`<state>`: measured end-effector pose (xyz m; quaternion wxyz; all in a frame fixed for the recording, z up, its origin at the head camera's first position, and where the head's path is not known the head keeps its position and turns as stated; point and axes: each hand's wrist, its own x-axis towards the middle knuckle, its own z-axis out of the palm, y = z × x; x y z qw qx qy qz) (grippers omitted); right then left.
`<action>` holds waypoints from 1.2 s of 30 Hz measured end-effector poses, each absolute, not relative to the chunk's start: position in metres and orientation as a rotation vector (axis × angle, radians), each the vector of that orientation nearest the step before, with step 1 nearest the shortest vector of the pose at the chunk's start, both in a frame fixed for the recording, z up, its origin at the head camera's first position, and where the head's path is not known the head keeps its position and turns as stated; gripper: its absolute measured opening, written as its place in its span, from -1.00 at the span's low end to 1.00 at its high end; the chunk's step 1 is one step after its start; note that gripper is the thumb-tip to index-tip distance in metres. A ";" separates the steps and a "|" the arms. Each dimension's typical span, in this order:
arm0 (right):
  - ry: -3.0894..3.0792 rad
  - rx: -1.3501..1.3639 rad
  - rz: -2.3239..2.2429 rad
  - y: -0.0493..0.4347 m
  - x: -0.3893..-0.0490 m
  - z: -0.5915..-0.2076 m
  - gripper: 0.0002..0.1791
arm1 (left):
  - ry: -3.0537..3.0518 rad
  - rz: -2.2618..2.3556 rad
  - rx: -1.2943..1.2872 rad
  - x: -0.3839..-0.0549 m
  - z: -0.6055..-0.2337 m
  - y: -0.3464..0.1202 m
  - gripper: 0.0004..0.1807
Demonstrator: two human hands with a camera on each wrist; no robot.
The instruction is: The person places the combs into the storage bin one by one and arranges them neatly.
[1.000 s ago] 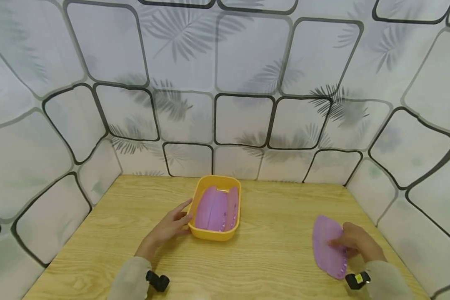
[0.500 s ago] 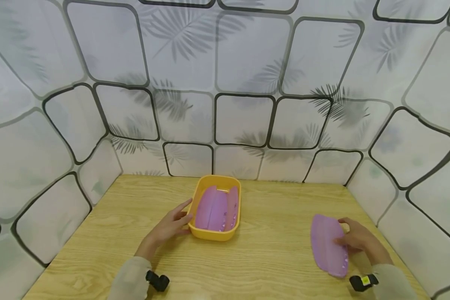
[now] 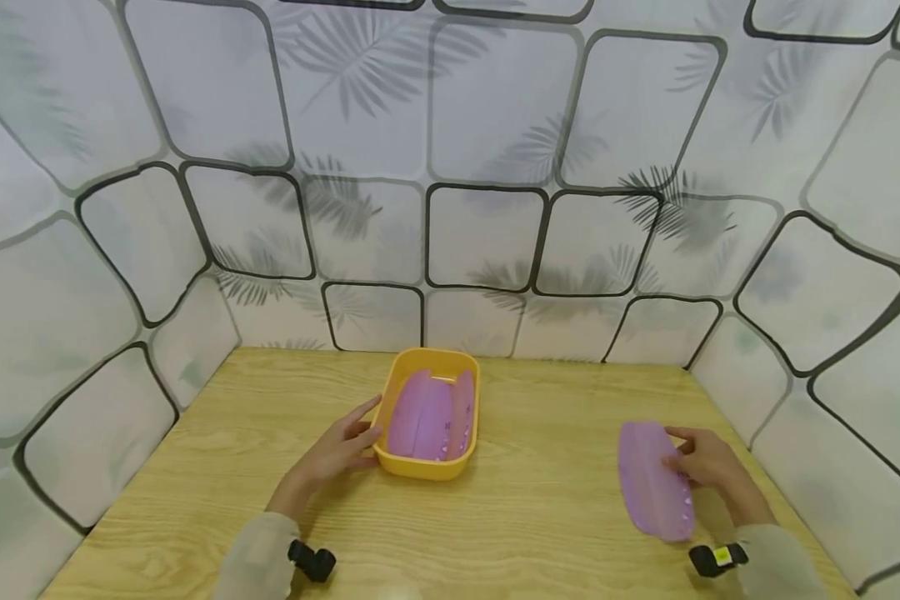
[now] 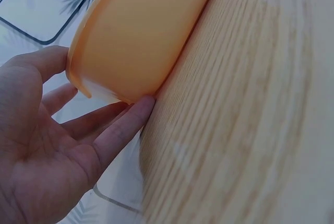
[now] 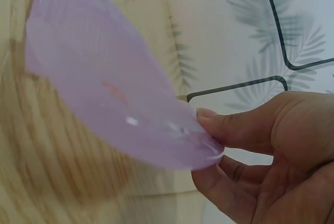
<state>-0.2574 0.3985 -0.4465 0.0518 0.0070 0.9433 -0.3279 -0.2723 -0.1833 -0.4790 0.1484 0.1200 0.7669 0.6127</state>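
Observation:
A curved, translucent purple plastic piece (image 3: 648, 483) with small pale marks along one edge hangs over the table's right side. My right hand (image 3: 708, 460) pinches its edge between thumb and fingers, as the right wrist view shows closely. Left of centre stands a yellow plastic tub (image 3: 424, 470), orange-looking in the left wrist view. Inside it lie similar purple pieces (image 3: 429, 421), side by side. My left hand (image 3: 335, 454) rests its extended fingers against the tub's left side. In the left wrist view, fingertips (image 4: 145, 108) touch low on the tub wall (image 4: 135, 31).
The wood-grain table (image 3: 525, 517) carries the tub near its back edge. A patterned cloth or sheet wall (image 3: 487, 237) encloses the back and both sides. A small black camera (image 3: 312, 560) sits on the left wrist, another black camera (image 3: 717, 558) on the right.
The purple piece in my right hand has shifted slightly left and away from me, turning a little more face-up. My left hand and the tub stay in place.

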 end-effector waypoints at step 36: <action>2.768 -0.093 -1.300 0.310 -0.268 -0.420 -0.26 | 2.184 1.774 0.396 -0.271 -0.480 -0.185 -0.26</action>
